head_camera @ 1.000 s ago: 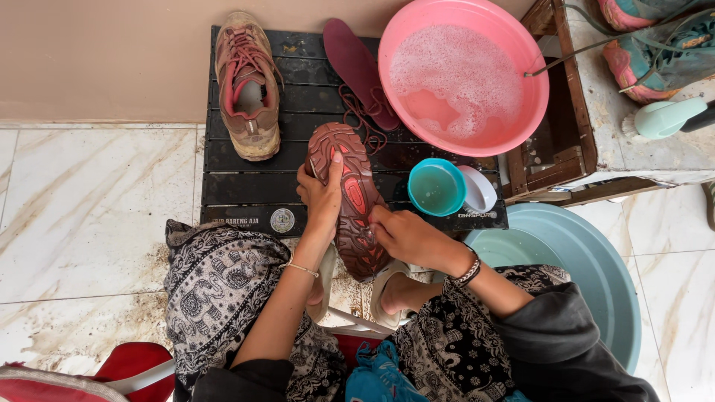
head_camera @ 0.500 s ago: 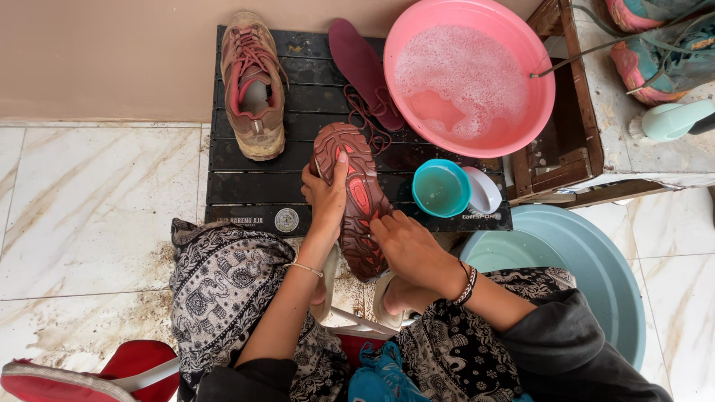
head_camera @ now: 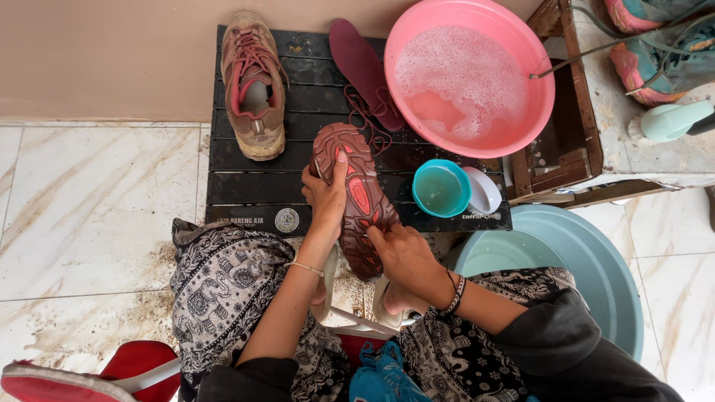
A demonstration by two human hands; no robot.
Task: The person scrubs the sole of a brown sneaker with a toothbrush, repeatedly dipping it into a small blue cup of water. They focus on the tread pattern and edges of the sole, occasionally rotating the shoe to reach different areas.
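Observation:
A brown shoe (head_camera: 356, 195) with a red-patched sole is held sole-up over the front of a black slatted platform (head_camera: 246, 182). My left hand (head_camera: 325, 195) grips its left side near the toe, thumb on the sole. My right hand (head_camera: 400, 249) holds the heel end, fingers pressed on the sole. What the right fingers pinch is hidden. The matching shoe (head_camera: 255, 83) stands upright at the platform's back left. A dark red insole (head_camera: 363, 68) lies beside loose laces.
A pink basin (head_camera: 521, 45) of soapy water sits at the back right. A small teal cup (head_camera: 441, 188) and white lid (head_camera: 484, 191) stand in front of it. A pale blue basin (head_camera: 596, 260) lies on the marble floor at right, beside a wooden crate (head_camera: 577, 112).
The view has shifted slightly. My right hand has slid a little along the heel of the sole; my left hand keeps its grip on the shoe.

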